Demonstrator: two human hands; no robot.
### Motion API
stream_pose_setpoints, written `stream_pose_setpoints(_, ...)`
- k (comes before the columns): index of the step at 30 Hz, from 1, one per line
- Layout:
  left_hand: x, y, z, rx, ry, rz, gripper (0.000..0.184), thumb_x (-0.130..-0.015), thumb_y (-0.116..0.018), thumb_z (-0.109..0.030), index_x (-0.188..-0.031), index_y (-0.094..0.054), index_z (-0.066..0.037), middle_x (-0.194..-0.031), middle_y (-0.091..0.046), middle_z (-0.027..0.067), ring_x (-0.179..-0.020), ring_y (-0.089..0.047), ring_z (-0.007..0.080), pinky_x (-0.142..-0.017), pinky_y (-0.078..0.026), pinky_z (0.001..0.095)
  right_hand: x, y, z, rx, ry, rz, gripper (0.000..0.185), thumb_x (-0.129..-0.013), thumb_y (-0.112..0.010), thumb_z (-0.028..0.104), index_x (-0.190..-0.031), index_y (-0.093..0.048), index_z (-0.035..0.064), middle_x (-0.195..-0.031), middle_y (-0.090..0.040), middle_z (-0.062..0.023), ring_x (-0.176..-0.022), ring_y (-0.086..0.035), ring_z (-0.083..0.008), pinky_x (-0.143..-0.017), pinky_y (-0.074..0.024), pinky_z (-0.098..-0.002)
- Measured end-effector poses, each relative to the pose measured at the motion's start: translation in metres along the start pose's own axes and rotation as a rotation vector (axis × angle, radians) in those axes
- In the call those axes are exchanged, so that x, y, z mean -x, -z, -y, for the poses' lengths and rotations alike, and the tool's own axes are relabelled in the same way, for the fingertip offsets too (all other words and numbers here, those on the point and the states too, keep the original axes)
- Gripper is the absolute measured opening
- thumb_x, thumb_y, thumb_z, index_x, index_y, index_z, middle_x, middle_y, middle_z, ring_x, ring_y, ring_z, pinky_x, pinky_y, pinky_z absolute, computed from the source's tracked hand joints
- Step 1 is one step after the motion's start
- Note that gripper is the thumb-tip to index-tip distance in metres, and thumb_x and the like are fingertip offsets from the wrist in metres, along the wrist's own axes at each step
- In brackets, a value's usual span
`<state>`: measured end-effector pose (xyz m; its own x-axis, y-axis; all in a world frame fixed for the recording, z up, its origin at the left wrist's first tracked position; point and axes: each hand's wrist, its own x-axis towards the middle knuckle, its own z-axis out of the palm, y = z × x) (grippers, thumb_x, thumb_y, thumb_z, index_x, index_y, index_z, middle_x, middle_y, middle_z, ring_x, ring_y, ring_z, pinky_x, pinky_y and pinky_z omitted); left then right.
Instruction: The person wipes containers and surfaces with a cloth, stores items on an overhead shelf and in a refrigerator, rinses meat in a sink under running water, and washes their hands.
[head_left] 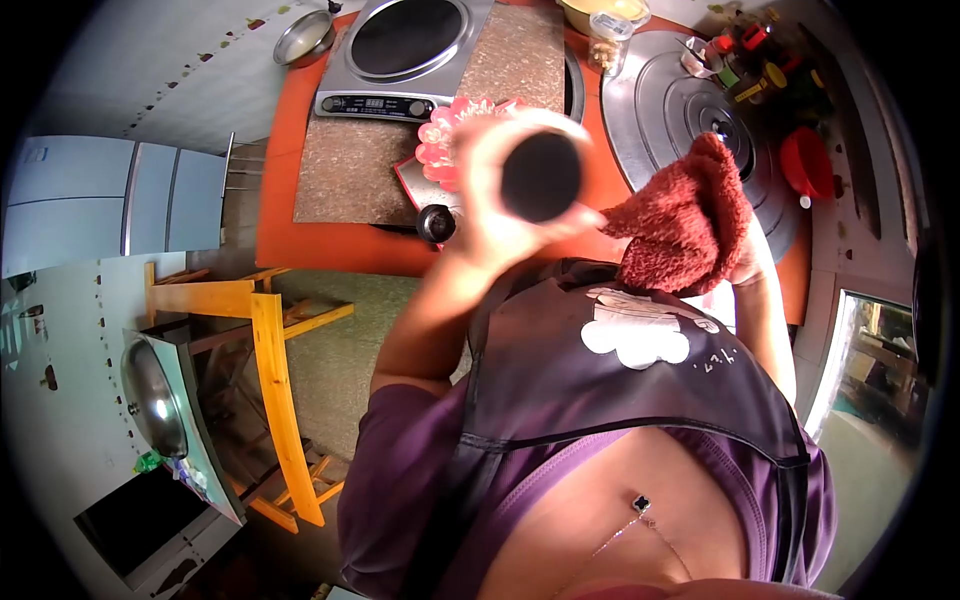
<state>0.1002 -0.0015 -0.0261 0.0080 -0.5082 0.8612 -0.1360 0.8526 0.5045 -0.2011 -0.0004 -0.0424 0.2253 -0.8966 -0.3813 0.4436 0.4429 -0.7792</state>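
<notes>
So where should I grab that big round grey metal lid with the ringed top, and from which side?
Probably by the small knob at the middle of the lid, from straight above. The knob stands up from the broad top, and the lid lies about level. The right hand looks nearer, but it holds the dark red terry cloth, which hides part of the lid.

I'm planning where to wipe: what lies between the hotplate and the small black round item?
The head view shows speckled board below the hotplate, then a red-edged flat item nearer the small black round item.
</notes>
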Motion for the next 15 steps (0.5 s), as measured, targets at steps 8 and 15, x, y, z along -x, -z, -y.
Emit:
stream_pose_setpoints(8,0.123,0.2,0.108,-0.434,0.696,-0.546,0.063,-0.08,-0.081,-0.006,-0.129,-0.041,-0.001,-0.12,-0.055,0.0102,-0.109,-0.058,0.0184,-0.098,-0.048,0.0329,-0.009,0.058,-0.018,0.9,-0.225,-0.311,0.029,-0.095,-0.053,0.018,-0.112,-0.064,-0.0022,-0.086,-0.07,-0.0147,-0.082,-0.069,-0.0244,-0.077,-0.0556,-0.0381)
stream_pose_setpoints(15,0.209,0.231,0.183,-0.836,0.907,-0.709,0.067,-0.073,-0.088,-0.017,-0.124,-0.047,-0.001,-0.122,-0.05,0.014,-0.107,-0.058,0.0246,-0.091,-0.055,0.0377,-0.075,0.143,-0.124,1.528,-0.303,-0.279,0.024,-0.082,-0.056,0.013,-0.097,-0.067,-0.0017,-0.09,-0.068,-0.028,-0.087,-0.068,-0.0422,-0.08,-0.0507,-0.0469)
